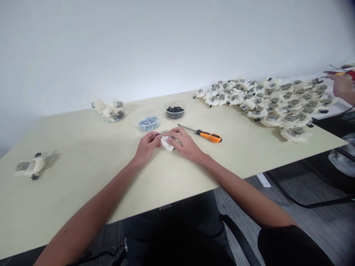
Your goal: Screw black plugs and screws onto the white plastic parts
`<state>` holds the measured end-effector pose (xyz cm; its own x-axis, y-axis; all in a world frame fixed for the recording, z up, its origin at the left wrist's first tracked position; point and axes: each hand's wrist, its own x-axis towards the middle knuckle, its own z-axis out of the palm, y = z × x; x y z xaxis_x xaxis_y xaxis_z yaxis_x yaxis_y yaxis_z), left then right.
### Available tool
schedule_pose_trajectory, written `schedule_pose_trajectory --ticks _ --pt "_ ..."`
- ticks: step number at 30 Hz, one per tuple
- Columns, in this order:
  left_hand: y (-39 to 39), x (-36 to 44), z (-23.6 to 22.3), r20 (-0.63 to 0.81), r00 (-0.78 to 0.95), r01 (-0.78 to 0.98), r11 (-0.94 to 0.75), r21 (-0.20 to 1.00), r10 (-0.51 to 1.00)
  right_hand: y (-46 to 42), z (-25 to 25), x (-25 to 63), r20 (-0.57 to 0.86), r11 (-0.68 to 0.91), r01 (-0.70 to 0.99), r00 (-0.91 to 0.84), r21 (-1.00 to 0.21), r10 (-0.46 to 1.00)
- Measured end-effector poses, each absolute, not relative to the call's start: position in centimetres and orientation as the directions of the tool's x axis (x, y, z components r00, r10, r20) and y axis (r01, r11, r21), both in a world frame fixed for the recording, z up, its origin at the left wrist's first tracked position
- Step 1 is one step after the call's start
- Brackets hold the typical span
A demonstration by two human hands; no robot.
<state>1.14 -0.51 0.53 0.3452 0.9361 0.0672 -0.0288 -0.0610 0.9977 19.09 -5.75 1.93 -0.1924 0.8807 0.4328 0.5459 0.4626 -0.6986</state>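
Pinching the cream plastic housing (167, 143) at frame centre between left hand (146, 148) and right hand (187, 145), the orange-handled screwdriver (204, 134) lying nearer the right, pointing upper left

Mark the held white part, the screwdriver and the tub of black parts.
Held white part (166, 144), head view: uncovered middle.
Screwdriver (208, 136), head view: orange handle.
Tub of black parts (174, 116), head view: front wall.

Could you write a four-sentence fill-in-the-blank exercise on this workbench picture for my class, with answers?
1. The screwdriver has a handle coloured black and ____.
2. The left hand and right hand hold a part coloured ____.
3. The tub of silvery pieces stands closer to the ____ hand.
4. The other tub holds ____ pieces.

Missing words: orange; white; left; black.
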Motion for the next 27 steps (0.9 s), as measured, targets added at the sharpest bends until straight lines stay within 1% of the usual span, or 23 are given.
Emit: schedule_pose_trajectory --ticks 2,4,9,14,22,24,27 --pt "-0.6 1.2 0.5 0.07 0.341 -0.031 -0.063 0.998 0.937 -5.7 1.9 18.9 0.418 0.468 0.544 -0.222 -0.697 0.881" --pt "-0.7 1.3 0.5 0.061 0.327 -0.074 -0.039 0.996 0.943 -5.5 1.7 18.9 0.422 0.471 0.538 -0.222 -0.699 0.879" --pt "-1.0 1.5 0.5 0.02 0.346 -0.291 0.088 0.953 0.938 -5.2 1.1 19.1 0.458 0.483 0.52 -0.187 -0.705 0.869" --pt "-1.0 1.5 0.5 0.02 0.358 -0.326 0.105 0.94 0.933 -5.1 0.9 19.1 0.47 0.484 0.511 -0.167 -0.71 0.866" --pt "-0.9 1.3 0.3 0.024 0.367 -0.303 0.095 0.948 0.93 -5.3 0.9 18.8 0.451 0.463 0.515 -0.158 -0.722 0.879" --pt "-0.9 1.3 0.3 0.02 0.355 -0.251 0.075 0.965 0.935 -5.3 0.9 18.7 0.446 0.458 0.517 -0.156 -0.723 0.881" --pt "-0.8 1.1 0.6 0.047 0.33 -0.109 -0.011 0.994 0.943 -5.3 0.9 18.6 0.443 0.455 0.518 -0.154 -0.725 0.883"
